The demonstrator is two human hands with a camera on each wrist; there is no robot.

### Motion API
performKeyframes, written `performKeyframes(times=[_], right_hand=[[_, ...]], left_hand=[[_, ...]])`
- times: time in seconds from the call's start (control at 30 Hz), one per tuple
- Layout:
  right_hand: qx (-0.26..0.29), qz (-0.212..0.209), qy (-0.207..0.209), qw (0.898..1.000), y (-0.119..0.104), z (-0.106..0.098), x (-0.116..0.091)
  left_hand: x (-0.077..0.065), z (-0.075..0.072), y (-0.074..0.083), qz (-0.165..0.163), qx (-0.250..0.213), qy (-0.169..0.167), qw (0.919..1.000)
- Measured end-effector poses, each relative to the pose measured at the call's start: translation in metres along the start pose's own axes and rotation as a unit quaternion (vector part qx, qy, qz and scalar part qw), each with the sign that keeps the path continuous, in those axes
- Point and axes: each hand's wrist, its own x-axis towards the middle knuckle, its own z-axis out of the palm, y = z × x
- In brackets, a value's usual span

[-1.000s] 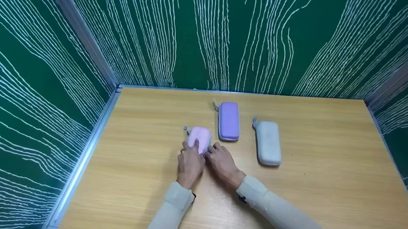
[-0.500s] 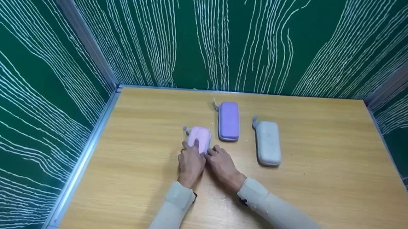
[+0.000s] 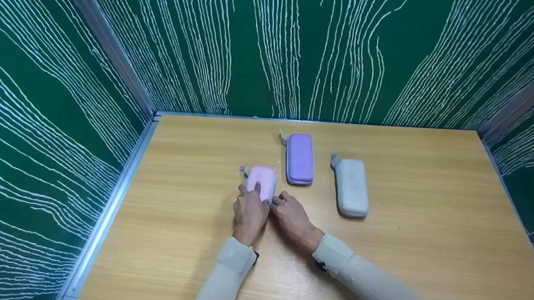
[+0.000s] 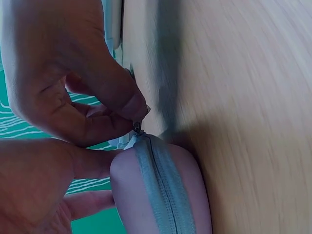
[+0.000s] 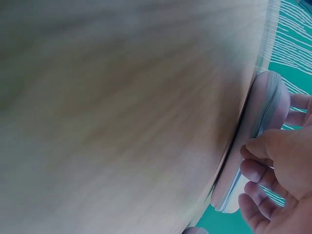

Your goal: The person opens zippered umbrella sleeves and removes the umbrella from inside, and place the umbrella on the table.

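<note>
A pink zip case (image 3: 263,175) lies on the wooden table, with a small strap at its far left corner. My left hand (image 3: 250,216) grips its near part, one finger stretched along the top and the thumb at the near right edge. Beside that thumb is my right hand (image 3: 293,219), its fingers curled at the case's near right corner. The left wrist view shows the right thumb and forefinger pinching a small dark zipper pull (image 4: 137,127) at the end of the grey zip (image 4: 163,185). The zip's teeth look closed in the stretch visible there.
A purple zip case (image 3: 300,157) lies just beyond and right of the pink one. Farther right is a grey zip case (image 3: 352,187). Green panels (image 3: 263,52) with wavy white lines stand behind and at both sides of the table (image 3: 428,234).
My right hand has shifted very slightly right and nearer along the pink case's edge. The left hand and the cases stay practically where they were.
</note>
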Motion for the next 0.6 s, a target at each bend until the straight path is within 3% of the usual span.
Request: performKeyframes(times=[0.2,0.37,0.6], right_hand=[[-0.004,-0.009,-0.004,1.000,-0.003,0.000,-0.003],[0.019,-0.032,-0.007,0.999,-0.010,0.000,-0.009],[0.008,-0.015,-0.006,1.000,-0.011,-0.001,-0.012]], left_hand=[[0.000,0.001,0.002,0.006,0.008,0.022,0.9997],[0.002,0.000,0.002,-0.001,0.009,0.020,0.9998],[0.000,0.000,0.003,-0.002,0.002,0.001,1.0000]])
